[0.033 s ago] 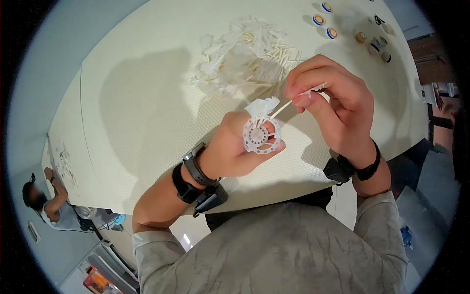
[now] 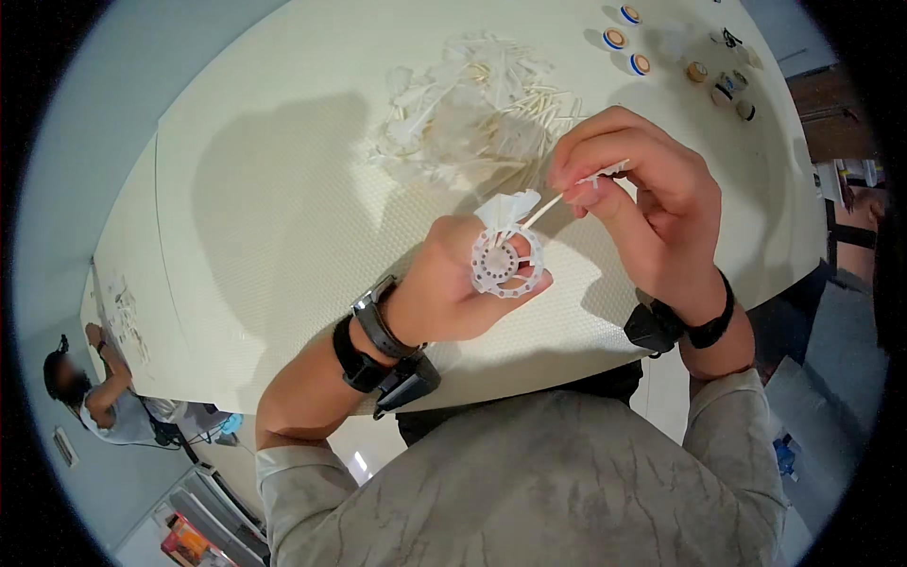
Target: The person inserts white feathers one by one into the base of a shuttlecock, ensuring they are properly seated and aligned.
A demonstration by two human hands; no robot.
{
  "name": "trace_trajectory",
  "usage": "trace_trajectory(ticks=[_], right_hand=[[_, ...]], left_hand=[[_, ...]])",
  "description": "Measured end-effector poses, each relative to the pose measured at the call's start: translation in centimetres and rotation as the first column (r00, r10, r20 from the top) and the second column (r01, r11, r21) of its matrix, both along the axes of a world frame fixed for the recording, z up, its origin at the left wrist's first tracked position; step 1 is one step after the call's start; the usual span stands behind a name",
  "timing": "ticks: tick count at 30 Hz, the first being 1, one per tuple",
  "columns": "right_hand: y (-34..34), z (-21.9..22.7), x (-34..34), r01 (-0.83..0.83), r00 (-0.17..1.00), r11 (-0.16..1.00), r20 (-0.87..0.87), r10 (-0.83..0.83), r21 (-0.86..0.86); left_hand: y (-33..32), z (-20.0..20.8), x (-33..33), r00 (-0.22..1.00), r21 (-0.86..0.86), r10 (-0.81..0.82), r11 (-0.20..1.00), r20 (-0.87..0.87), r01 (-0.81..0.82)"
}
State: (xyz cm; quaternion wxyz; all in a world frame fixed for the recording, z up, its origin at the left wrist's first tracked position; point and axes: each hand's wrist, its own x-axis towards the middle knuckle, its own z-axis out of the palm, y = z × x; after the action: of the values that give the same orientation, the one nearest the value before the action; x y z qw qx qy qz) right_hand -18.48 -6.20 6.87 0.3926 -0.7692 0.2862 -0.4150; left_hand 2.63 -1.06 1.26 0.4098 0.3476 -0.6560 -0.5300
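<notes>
In the middle of the head view, my left hand [image 2: 455,285] is closed around a white round holder [image 2: 484,278] with an outer ring and an inner disc, both pierced with small holes. White feathers [image 2: 505,209] stand at its far edge. Up and to the right, my right hand [image 2: 652,194] pinches a thin white feather [image 2: 545,209] between thumb and fingers. Its pale quill slants down to the holder's rim; whether the tip sits in a hole I cannot tell. My fingers cover part of this feather.
Beyond my hands lies a loose heap of white feathers [image 2: 463,113] on the pale table [image 2: 274,189]. Several small round pieces [image 2: 640,64], some banded blue and orange, stand at the far right. A co-worker [image 2: 104,402] sits at the table's left end near more white pieces [image 2: 129,317].
The white holder and the feathers in it have shifted very slightly to the right. Both hands keep their grips.
</notes>
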Motion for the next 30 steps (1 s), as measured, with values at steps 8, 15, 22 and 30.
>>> trace_trajectory(ticks=[8,15,22,30], right_hand=[[0.4,0.2,0.0,0.1,0.979,0.979,-0.158,-0.128,-0.175],[0.6,0.4,0.3,0.14,0.973,0.922,-0.123,-0.196,-0.361],[0.9,0.4,0.4,0.099,0.982,0.937,-0.118,-0.145,-0.334],[0.7,0.6,0.0,0.118,0.975,0.989,-0.178,-0.132,-0.086]], left_hand=[[-0.3,0.4,-0.1,0.977,-0.188,0.062,0.982,0.206,-0.022],[-0.2,-0.2,0.2,0.967,-0.151,0.069,0.988,0.245,-0.033],[-0.2,-0.7,0.3,0.988,-0.113,0.045,0.993,0.149,-0.028],[-0.3,-0.4,0.4,0.955,-0.144,0.062,0.989,0.291,-0.02]])
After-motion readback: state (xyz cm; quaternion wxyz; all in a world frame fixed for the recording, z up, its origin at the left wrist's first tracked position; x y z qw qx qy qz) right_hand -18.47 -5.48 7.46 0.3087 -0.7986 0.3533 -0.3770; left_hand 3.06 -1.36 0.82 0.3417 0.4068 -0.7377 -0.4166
